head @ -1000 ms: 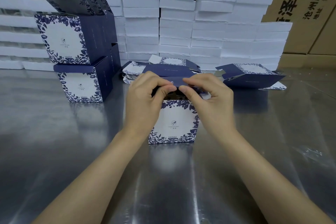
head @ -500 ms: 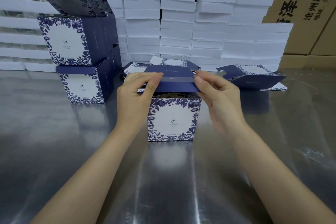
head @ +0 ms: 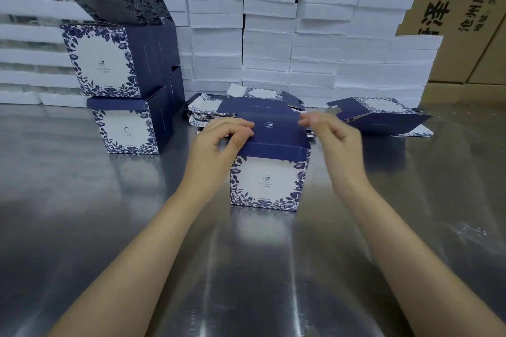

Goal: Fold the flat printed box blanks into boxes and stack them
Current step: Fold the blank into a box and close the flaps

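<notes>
Box (head: 267, 183) sits upright on the counter (head: 82, 227). My left hand (head: 216, 145) pinches the left edge of the lid (head: 273, 131). Right hand (head: 336, 139) is at its right corner, too blurry to tell if it's touching tbh. Folded boxes (head: 109, 60) stacked on the left, flat blanks (head: 208, 109) behind.

A shiny metal worktop (head: 82, 227) reflects soft light. Along its far edge rise stacked white slabs (head: 315, 49); behind them stand brown printed cartons (head: 465, 22).
</notes>
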The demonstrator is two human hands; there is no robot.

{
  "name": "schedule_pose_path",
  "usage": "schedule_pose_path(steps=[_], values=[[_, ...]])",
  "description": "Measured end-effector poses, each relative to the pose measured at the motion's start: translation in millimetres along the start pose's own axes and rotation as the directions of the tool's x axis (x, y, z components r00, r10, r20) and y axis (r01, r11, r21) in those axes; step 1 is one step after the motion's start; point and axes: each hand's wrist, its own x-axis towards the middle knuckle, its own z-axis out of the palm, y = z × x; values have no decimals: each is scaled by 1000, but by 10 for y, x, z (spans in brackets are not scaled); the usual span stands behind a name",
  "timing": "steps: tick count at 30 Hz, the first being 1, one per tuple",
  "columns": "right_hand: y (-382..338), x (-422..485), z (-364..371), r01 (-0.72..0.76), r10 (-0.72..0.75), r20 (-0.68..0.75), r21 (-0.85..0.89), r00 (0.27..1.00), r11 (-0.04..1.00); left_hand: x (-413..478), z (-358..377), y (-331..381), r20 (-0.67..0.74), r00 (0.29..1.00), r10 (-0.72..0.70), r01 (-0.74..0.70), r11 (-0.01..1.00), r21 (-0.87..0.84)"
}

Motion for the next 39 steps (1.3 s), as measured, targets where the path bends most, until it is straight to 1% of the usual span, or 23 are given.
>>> schedule_pose_path(steps=[2, 3, 4, 5, 7, 8, 9, 11, 13, 14, 15, 17, 18, 19, 22, 24, 25, 27, 29, 30, 33, 36, 39], values=[[32, -60, 38, 103, -83, 101, -208, 991, 973, 0, 9, -54, -80, 996, 47, -35, 989, 145], [43, -85, 48, 188, -159, 123, -292, 980, 938, -5, 18, -78, -135, 988, 73, -39, 971, 235], [42, -105, 49, 295, -256, 152, -357, 955, 886, -6, 25, -90, -193, 978, 80, -20, 954, 298], [28, -124, 47, 410, -352, 213, -401, 912, 819, -1, 25, -97, -244, 968, 61, 20, 948, 317], [-35, -152, 44, 603, -462, 403, -379, 790, 702, 29, 7, -114, -282, 958, -51, 117, 968, 224], [-64, -153, 38, 650, -475, 472, -339, 743, 680, 48, -4, -124, -268, 957, -113, 156, 977, 143], [-82, -139, 28, 668, -475, 507, -316, 719, 674, 65, -16, -132, -243, 957, -162, 185, 980, 75], [-89, -99, -7, 628, -414, 529, -325, 740, 707, 75, -38, -148, -173, 957, -233, 238, 971, 9], [-74, -79, -65, 529, -292, 554, -333, 779, 780, 84, -45, -150, -103, 947, -305, 302, 952, -46], [-58, -75, -88, 488, -242, 560, -344, 792, 802, 93, -45, -141, -58, 930, -362, 355, 928, -113], [-42, -82, -88, 468, -217, 551, -368, 806, 804, 105, -48, -131, 4, 906, -423, 416, 889, -190], [-16, -126, 1, 479, -235, 495, -451, 836, 753, 120, -52, -132, 139, 862, -487, 505, 806, -310], [-10, -157, 74, 490, -265, 458, -493, 849, 719, 118, -48, -137, 184, 850, -493, 526, 785, -326], [-10, -190, 148, 503, -296, 433, -512, 851, 696, 116, -45, -141, 192, 843, -502, 537, 782, -316], [-4, -248, 258, 559, -376, 431, -463, 820, 688, 108, -80, -174, 65, 826, -561, 549, 772, -320], [20, -245, 235, 540, -377, 395, -497, 838, 680, 110, -98, -186, 64, 801, -596, 578, 741, -342], [38, -249, 224, 513, -350, 382, -536, 856, 670, 117, -96, -191, 68, 793, -605, 590, 736, -332], [68, -275, 232, 470, -299, 369, -586, 880, 660, 134, -67, -197, -21, 803, -596, 567, 774, -283], [72, -303, 285, 462, -304, 350, -617, 886, 637, 118, -26, -159, -153, 815, -559, 534, 827, -179], [65, -311, 319, 465, -316, 341, -629, 885, 624, 90, 11, -121, -169, 829, -534, 519, 846, -125], [35, -291, 393, 467, -343, 318, -633, 884, 617, -18, 179, 2, -92, 869, -486, 481, 874, -67], [57, -208, 381, 487, -357, 332, -613, 873, 622, -25, 230, 18, -80, 861, -502, 495, 863, -99], [137, -124, 369, 535, -394, 364, -626, 844, 568, -6, 211, 21, -72, 851, -520, 512, 853, -103]])
